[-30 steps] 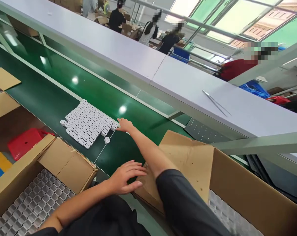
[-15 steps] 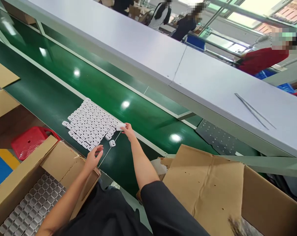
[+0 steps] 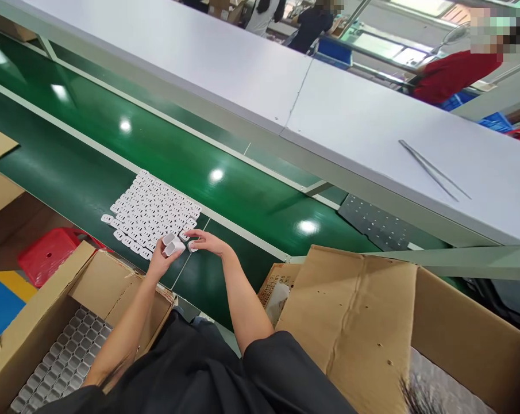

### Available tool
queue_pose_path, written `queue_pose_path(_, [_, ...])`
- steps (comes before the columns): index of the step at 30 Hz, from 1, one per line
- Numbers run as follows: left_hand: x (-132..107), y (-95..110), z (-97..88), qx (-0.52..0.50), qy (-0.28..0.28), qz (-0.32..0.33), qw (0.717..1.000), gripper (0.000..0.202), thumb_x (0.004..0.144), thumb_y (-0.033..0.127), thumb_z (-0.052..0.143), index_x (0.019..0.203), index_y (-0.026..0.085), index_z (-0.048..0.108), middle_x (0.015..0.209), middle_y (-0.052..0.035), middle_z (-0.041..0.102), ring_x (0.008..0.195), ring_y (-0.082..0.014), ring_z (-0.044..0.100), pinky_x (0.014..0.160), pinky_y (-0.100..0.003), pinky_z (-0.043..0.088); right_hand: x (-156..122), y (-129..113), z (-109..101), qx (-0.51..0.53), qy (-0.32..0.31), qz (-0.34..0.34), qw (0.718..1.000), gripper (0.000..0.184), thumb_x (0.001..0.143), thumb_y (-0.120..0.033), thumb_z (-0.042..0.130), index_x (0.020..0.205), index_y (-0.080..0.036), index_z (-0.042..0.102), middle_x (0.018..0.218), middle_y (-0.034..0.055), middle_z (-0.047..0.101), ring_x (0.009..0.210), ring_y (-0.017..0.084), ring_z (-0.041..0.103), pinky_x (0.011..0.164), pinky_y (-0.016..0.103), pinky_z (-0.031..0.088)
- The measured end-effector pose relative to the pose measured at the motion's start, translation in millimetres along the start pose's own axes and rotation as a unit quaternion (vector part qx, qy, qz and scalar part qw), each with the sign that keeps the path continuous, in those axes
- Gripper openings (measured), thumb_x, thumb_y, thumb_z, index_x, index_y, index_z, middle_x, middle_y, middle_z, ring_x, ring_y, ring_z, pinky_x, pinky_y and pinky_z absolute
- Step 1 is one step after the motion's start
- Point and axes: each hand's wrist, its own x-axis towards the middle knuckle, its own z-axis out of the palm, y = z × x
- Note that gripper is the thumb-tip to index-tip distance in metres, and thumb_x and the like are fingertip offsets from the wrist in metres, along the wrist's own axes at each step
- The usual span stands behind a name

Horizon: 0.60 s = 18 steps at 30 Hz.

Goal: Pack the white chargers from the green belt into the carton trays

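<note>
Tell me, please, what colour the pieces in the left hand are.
The pieces in the left hand are white, best seen in the head view.

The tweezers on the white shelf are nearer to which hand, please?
Right: the right hand is over the green table, lower and left of the tweezers in view; the left hand, holding white cases, is farther left.

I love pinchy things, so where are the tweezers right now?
In the head view, the tweezers lie at the right, on the white shelf, right of its seam.
</note>
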Motion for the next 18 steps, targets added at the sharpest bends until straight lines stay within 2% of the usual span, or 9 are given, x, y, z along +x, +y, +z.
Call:
queue_pose_path(3, [-7.9, -3.1, -6.3, 0.107, -0.023, 0.008, 0.994, 0.059, 0.071, 0.042, 0.073, 0.122, 0.023, 0.050, 0.115, -0.0083, 0.063, 0.102, -0.0253, 0.060, 0.094, -0.043, 0.046, 0.7, 18.8, -2.2, -0.081, 0.106, 0.059, 0.989, 0.042, 0.068, -0.039, 0.081, 0.102, -0.020, 0.066, 0.104, 0.0074, 0.062, 0.103, 0.026, 0.057, 0.093, 0.042, 0.046])
queue_pose_path(7, [-4.9, -10.7, 10.3, 0.217, -0.099, 0.042, 0.970, 0.054, 0.059, 0.024, 0.077, 0.110, 0.023, 0.059, 0.097, -0.0050, 0.064, 0.102, -0.0298, 0.056, 0.093, -0.043, 0.044, 4.2, 43.7, 18.4, -0.152, 0.188, 0.110, 0.964, 0.033, 0.066, -0.030, 0.081, 0.093, -0.020, 0.067, 0.096, 0.0071, 0.061, 0.101, 0.029, 0.057, 0.091, 0.042, 0.045])
queue_pose_path(10, [-1.7, -23.9, 23.4, 0.266, -0.137, 0.054, 0.953, 0.054, 0.057, 0.016, 0.074, 0.108, 0.021, 0.058, 0.098, -0.0060, 0.063, 0.099, -0.0295, 0.057, 0.089, -0.042, 0.046, 2.5, 55.2, 24.1, -0.157, 0.211, 0.113, 0.958, 0.022, 0.070, -0.024, 0.073, 0.091, -0.021, 0.068, 0.096, 0.0059, 0.063, 0.099, 0.027, 0.058, 0.091, 0.040, 0.046])
queue_pose_path(15, [-3.6, -47.4, 24.9, 0.295, -0.164, 0.069, 0.939, 0.056, 0.065, 0.011, 0.067, 0.118, 0.019, 0.052, 0.117, -0.0105, 0.057, 0.108, -0.0283, 0.054, 0.094, -0.043, 0.046, -9.0, 68.0, 14.5, -0.099, 0.207, 0.085, 0.970, 0.044, 0.068, -0.018, 0.065, 0.112, -0.024, 0.065, 0.104, 0.0010, 0.066, 0.094, 0.021, 0.062, 0.089, 0.036, 0.050])
queue_pose_path(18, [-5.2, -54.3, 21.0, 0.291, -0.180, 0.087, 0.936, 0.057, 0.065, 0.010, 0.067, 0.119, 0.019, 0.052, 0.122, -0.0111, 0.054, 0.115, -0.0290, 0.051, 0.100, -0.045, 0.044, -13.5, 73.6, 19.0, -0.060, 0.189, 0.060, 0.978, 0.044, 0.066, -0.018, 0.067, 0.110, -0.024, 0.067, 0.111, 0.0019, 0.067, 0.100, 0.021, 0.063, 0.089, 0.035, 0.051])
